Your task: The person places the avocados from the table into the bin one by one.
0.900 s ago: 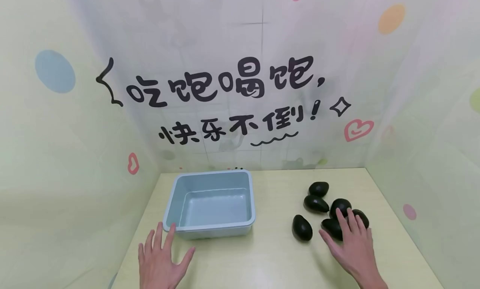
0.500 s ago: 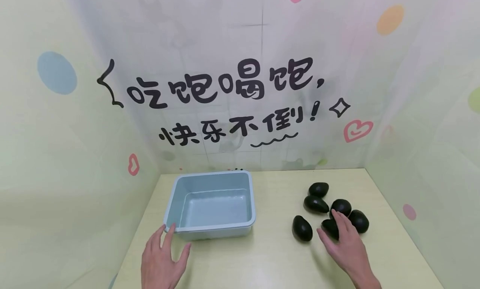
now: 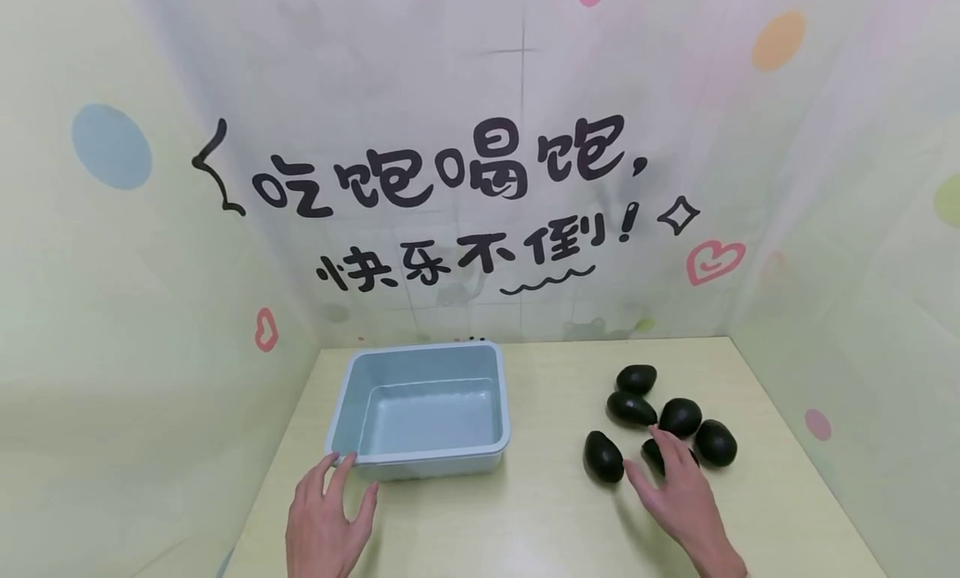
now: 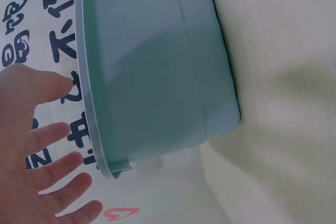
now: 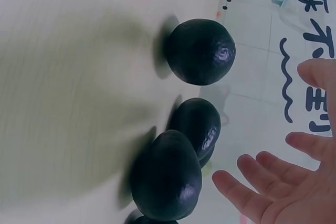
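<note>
A light blue plastic basin (image 3: 431, 459) stands on the left half of the table with nothing in it. My left hand (image 3: 324, 515) hovers by its front left corner, fingers spread and loosely bent; the left wrist view has a small gap between the fingertips and the rim (image 4: 86, 77). Several dark avocados lie in a loose group on the right. My right hand (image 3: 681, 499) is over one avocado (image 3: 652, 455), partly covering it, beside another avocado (image 3: 604, 457) to its left. In the right wrist view the fingers stay apart from the nearest avocado (image 5: 167, 177), holding nothing.
More avocados lie behind and right of the right hand, among them one far avocado (image 3: 637, 379) and one rightmost avocado (image 3: 716, 443). The pale wooden table (image 3: 547, 511) is bounded by a printed curtain (image 3: 480, 86) behind and at both sides.
My right hand has moved left and slightly toward me, its fingers drawn together, uncovering the avocados on the right. The left hand has shifted slightly right, fingers more bent.
</note>
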Motion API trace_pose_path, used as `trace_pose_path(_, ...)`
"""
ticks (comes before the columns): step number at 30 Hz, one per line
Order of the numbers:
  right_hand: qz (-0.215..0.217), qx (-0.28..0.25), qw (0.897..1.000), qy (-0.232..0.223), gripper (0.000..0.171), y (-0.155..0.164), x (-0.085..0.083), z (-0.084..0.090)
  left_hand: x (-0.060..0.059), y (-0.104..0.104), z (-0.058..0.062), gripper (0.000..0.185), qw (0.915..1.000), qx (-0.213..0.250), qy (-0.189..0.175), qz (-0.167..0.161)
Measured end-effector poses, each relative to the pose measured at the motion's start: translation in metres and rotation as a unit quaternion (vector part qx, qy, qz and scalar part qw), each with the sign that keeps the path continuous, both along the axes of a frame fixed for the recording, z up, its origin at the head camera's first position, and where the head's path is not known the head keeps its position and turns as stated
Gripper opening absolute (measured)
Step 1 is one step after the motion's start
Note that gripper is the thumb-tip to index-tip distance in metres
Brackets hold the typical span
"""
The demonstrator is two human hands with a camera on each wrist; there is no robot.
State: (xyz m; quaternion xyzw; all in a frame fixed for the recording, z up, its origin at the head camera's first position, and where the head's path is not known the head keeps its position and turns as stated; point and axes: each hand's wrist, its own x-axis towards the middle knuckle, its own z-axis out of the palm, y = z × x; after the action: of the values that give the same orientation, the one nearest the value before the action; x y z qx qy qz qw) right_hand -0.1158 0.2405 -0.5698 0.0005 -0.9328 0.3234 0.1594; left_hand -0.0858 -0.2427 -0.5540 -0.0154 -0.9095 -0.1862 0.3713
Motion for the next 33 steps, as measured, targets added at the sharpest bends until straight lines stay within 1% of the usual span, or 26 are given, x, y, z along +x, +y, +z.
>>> trace_pose_path(3,0.001,-0.002,1.000,-0.026,0.073,-0.001,-0.002,-0.001,-0.001,0.001,0.001,0.051,1.0000,0.001,-0.009,0.003)
trace_pose_path(6,0.003,-0.005,0.999,-0.047,0.074,-0.004,-0.003,0.000,-0.002,0.002,0.003,0.050,0.9997,0.002,-0.024,0.008)
trace_pose_path(11,0.008,-0.008,0.998,-0.055,0.073,-0.010,-0.007,-0.003,-0.007,0.005,0.007,0.048,0.9991,0.004,-0.043,-0.003)
trace_pose_path(14,0.018,-0.005,0.999,-0.046,0.070,-0.015,-0.010,-0.009,-0.008,0.007,0.007,0.046,0.9990,0.002,-0.042,-0.012)
trace_pose_path(20,0.029,0.010,0.999,-0.031,0.065,-0.023,-0.010,-0.021,-0.006,0.008,0.005,0.036,0.9992,-0.014,-0.034,-0.016)
trace_pose_path(23,0.032,0.011,0.999,-0.037,0.064,-0.026,-0.011,-0.025,-0.008,0.008,0.005,0.031,0.9989,-0.028,-0.033,-0.016)
trace_pose_path(28,0.034,0.009,0.998,-0.051,0.065,-0.031,-0.015,-0.028,-0.011,0.008,0.005,0.029,0.9986,-0.038,-0.035,-0.010)
trace_pose_path(33,0.033,0.004,0.997,-0.064,0.067,-0.035,-0.020,-0.032,-0.013,0.007,0.005,0.029,0.9987,-0.043,-0.023,-0.012)
